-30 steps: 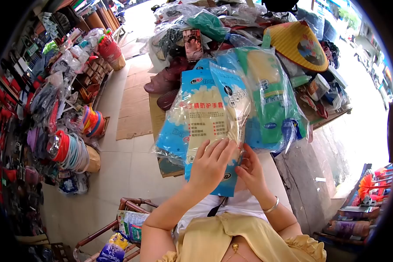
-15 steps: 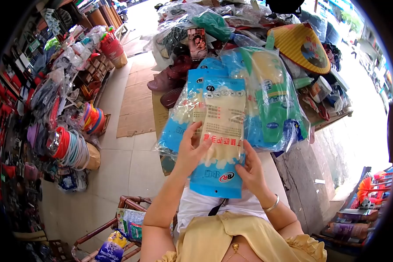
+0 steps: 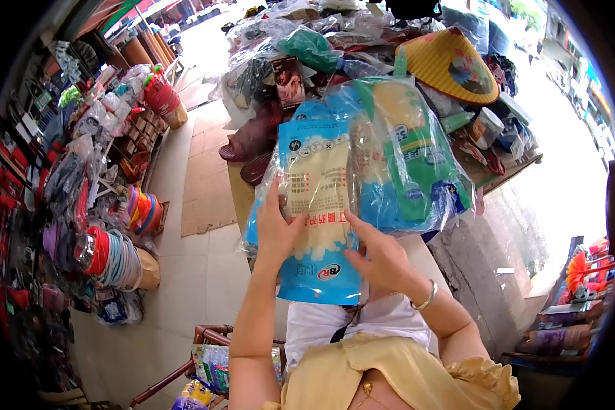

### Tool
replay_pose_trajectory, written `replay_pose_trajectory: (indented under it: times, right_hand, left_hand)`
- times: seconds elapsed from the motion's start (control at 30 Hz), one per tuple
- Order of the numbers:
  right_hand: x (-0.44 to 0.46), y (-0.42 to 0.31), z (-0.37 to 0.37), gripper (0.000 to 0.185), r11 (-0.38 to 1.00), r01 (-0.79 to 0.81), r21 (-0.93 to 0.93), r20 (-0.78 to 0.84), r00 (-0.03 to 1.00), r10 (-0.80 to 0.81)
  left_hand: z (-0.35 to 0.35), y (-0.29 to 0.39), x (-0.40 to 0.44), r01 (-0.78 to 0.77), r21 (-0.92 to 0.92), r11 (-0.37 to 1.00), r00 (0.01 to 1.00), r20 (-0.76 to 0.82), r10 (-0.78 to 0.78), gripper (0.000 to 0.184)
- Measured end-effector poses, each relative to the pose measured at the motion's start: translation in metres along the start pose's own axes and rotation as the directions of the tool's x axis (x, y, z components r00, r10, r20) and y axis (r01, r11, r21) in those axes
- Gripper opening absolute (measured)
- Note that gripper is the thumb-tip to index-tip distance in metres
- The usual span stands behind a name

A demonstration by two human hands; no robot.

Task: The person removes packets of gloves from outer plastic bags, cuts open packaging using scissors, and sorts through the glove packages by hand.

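A flat blue and cream glove packet (image 3: 319,239), its print upside down, lies before me at the near edge of the pile. My left hand (image 3: 277,222) grips its left edge, thumb on top. On the right edge rests my right hand (image 3: 379,253), thumb and fingers holding the packet's side. Beneath and beyond it are more blue packets in clear plastic. A green and cream packet in a clear bag (image 3: 417,154) lies just to the right.
Dark red shoes (image 3: 254,140) and a yellow conical hat (image 3: 451,65) sit on the heaped goods. Shelves of wares stand left, with coiled hoses (image 3: 119,249) on the floor side. A brown chair frame (image 3: 164,381) is at lower left. Orange brushes (image 3: 577,270) stand right.
The top packet, earlier upright in print and angled over another, is now turned upside down and has shifted left. My left hand has moved from on top of the packets to the left edge.
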State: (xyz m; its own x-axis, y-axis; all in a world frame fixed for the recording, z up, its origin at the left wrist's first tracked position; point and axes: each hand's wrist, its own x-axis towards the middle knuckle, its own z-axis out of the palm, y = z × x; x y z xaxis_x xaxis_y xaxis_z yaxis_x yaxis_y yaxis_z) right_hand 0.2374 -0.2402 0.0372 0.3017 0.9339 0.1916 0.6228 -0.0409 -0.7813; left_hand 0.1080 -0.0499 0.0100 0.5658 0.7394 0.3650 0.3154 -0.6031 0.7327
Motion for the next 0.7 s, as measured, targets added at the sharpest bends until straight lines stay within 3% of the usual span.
replay_pose_trajectory:
  times: [0.03, 0.1, 0.13, 0.17, 0.23, 0.27, 0.33, 0.37, 0.43, 0.5, 0.57, 0.6, 0.63, 0.67, 0.7]
  right_hand:
    - [0.002, 0.000, -0.011, 0.060, 1.000, -0.006, 0.000, -0.011, 1.000, 0.006]
    - [0.008, 0.006, -0.040, 0.058, 0.991, -0.131, 0.041, -0.124, 0.983, 0.135]
    - [0.015, 0.018, -0.057, 0.058, 0.988, 0.003, -0.153, -0.319, 0.946, -0.052]
    - [0.024, 0.031, -0.076, 0.059, 0.924, 0.084, -0.372, -0.461, 0.848, -0.263]
    - [0.041, 0.052, -0.112, 0.072, 0.749, -0.161, -0.642, -0.548, 0.780, -0.303]
    - [0.050, 0.070, -0.124, 0.072, 0.734, -0.202, -0.648, -0.570, 0.768, -0.292]
    - [0.065, 0.106, -0.134, 0.097, 0.697, -0.476, -0.536, -0.620, 0.783, 0.059]
    - [0.068, 0.110, -0.137, 0.097, 0.688, -0.494, -0.531, -0.637, 0.768, 0.059]
    - [0.077, 0.113, -0.140, 0.115, 0.746, -0.520, -0.417, -0.448, 0.831, 0.329]
    - [0.087, 0.128, -0.140, 0.118, 0.751, -0.496, -0.436, -0.499, 0.828, 0.257]
    - [0.097, 0.151, -0.148, 0.100, 0.880, -0.422, -0.217, -0.546, 0.800, 0.249]
    - [0.090, 0.114, -0.156, 0.072, 0.956, -0.293, -0.015, -0.441, 0.860, 0.256]
    - [0.095, 0.137, -0.161, 0.050, 0.923, -0.364, 0.124, -0.395, 0.835, 0.382]
    - [0.092, 0.128, -0.162, 0.050, 0.872, -0.407, 0.271, -0.283, 0.833, 0.476]
    - [0.097, 0.141, -0.165, 0.053, 0.906, -0.415, 0.084, -0.309, 0.854, 0.419]
  left_hand:
    - [0.001, 0.002, 0.000, -0.169, 0.331, 0.928, 0.980, -0.040, 0.193, 0.085]
    - [0.004, -0.001, 0.003, -0.171, 0.351, 0.920, 0.979, -0.047, 0.200, 0.086]
    - [0.007, -0.003, 0.004, -0.165, 0.374, 0.913, 0.978, -0.060, 0.201, 0.088]
    - [0.008, -0.006, 0.007, -0.197, 0.351, 0.915, 0.974, -0.036, 0.223, 0.088]
    - [0.011, -0.012, 0.012, 0.041, -0.017, 0.999, 0.997, 0.063, -0.040, 0.085]
    - [0.013, -0.008, 0.012, 0.015, -0.039, 0.999, 0.996, 0.093, -0.012, 0.085]
    - [0.011, 0.002, 0.009, 0.162, -0.149, 0.975, 0.986, 0.073, -0.152, 0.082]
    - [0.013, 0.002, 0.009, 0.145, -0.158, 0.977, 0.987, 0.086, -0.132, 0.082]
    - [0.015, 0.000, 0.008, 0.105, -0.259, 0.960, 0.994, 0.027, -0.102, 0.078]
    - [0.014, -0.002, 0.008, 0.111, -0.243, 0.964, 0.994, 0.028, -0.108, 0.079]
    - [0.012, 0.004, 0.009, 0.232, -0.456, 0.859, 0.971, 0.155, -0.180, 0.079]
    - [0.014, 0.006, 0.010, 0.189, -0.571, 0.799, 0.980, 0.159, -0.119, 0.079]
    - [0.020, 0.005, 0.011, 0.136, -0.667, 0.733, 0.990, 0.127, -0.068, 0.079]
    - [0.024, -0.008, 0.012, 0.092, -0.660, 0.746, 0.992, 0.122, -0.015, 0.083]
    - [0.036, -0.038, 0.014, -0.017, -0.447, 0.894, 0.999, 0.036, 0.037, 0.086]
